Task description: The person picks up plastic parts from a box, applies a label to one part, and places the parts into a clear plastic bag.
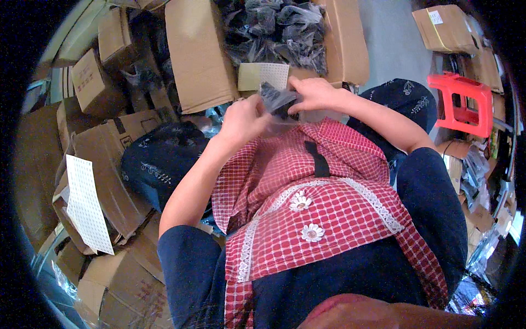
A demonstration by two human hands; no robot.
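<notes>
Above my lap, my left hand [245,118] and my right hand [315,94] hold a clear plastic bag [278,100] between them, with something black inside that I cannot make out. Fingers of the left hand pinch the bag's left side. At its right edge, the right thumb and fingers close on it. Just beyond the hands, a sheet of small white labels [273,74] with a bare yellowish part lies at the near edge of an open cardboard box [198,55]. Many black items in clear bags [274,30] fill that box.
Cardboard boxes [118,142] crowd the left side, with another label sheet [87,205] lying on one. A red plastic stool [463,104] stands on the right, near a strapped carton [446,30]. Plastic-wrapped goods [474,175] are stacked along the right edge.
</notes>
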